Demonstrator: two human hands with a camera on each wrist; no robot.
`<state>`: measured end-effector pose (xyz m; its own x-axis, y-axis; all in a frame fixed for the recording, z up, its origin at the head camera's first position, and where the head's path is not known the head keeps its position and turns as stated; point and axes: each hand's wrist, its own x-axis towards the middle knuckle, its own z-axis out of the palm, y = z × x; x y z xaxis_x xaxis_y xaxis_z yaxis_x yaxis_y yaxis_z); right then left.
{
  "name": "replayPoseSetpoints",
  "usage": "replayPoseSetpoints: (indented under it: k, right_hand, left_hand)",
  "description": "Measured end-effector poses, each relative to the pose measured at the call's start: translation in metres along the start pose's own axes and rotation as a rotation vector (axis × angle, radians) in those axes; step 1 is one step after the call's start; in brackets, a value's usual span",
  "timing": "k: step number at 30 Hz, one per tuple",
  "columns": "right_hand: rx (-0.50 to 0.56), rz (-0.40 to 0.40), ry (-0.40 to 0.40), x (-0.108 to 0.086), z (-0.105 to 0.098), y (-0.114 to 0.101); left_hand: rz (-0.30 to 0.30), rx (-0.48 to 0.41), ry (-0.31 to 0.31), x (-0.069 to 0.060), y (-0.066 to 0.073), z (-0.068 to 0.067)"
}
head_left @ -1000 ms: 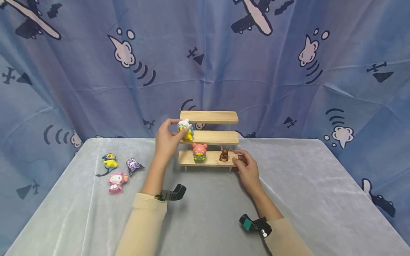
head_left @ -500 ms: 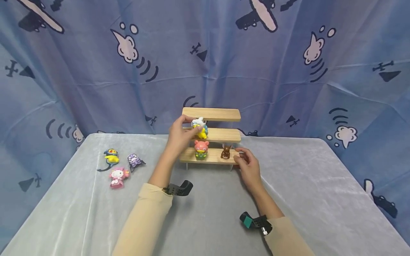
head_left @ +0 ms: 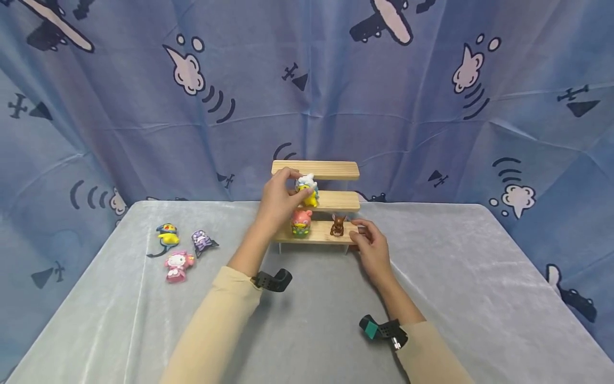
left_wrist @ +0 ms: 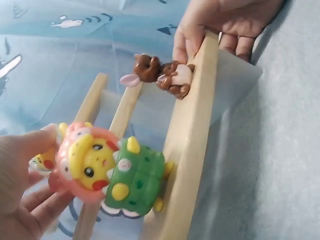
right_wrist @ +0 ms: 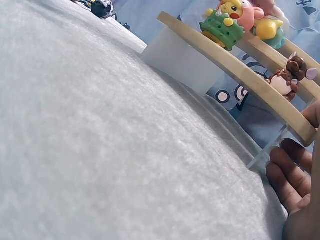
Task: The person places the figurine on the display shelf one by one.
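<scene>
Figurines: six are counted; three are spread at the left of the head view on the worktop (head_left: pixel 316 320): one blue-and-yellow figurine (head_left: pixel 168 236), one purple figurine (head_left: pixel 203 242) and one pink-and-white figurine (head_left: pixel 177 265).
Tiers: three are counted on the wooden stand (head_left: pixel 338 201), at the centre of the head view.
Hands: two are seen; by the left hand (head_left: pixel 282 197) the white-capped figurine (head_left: pixel 308 180) is pinched at the middle tier, and by the right hand (head_left: pixel 376 252) the lowest tier's right end is gripped.
Hidden: the middle tier's left end is covered; whether that tier is touched by the pinched figurine cannot be told.
Cut off: the right hand, at the right edge of its wrist view.
Lowest tier (head_left: pixel 318 232): one pink-hooded figurine (head_left: pixel 301 223) and one brown figurine (head_left: pixel 338 226) are borne upright.
</scene>
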<state>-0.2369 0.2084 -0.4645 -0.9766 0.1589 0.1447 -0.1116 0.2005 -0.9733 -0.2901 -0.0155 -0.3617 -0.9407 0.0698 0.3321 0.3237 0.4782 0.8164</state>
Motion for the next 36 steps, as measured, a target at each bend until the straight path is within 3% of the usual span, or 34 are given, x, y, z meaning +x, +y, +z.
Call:
replayPoseSetpoints:
  k: [6, 15, 20, 26, 36]
  right_hand:
    - [-0.001, -0.002, 0.002, 0.001, 0.000, 0.001]
    - [0.022, -0.001, -0.006, 0.001, 0.001, 0.001]
    - [0.026, -0.009, -0.003, 0.001, 0.001, 0.002]
    - [0.022, -0.003, -0.008, 0.001, 0.000, 0.001]
    - [0.040, 0.002, -0.008, 0.000, 0.000, 0.000]
  left_hand:
    - [0.119, 0.174, -0.011, 0.000, 0.011, 0.007]
    - [0.177, 0.408, -0.067, 0.005, 0.030, 0.020]
    - [0.164, 0.449, -0.080, 0.005, 0.038, 0.030]
    - [0.177, 0.482, -0.153, 0.004, 0.046, 0.040]
    - [0.198, 0.415, -0.197, 0.008, 0.048, 0.046]
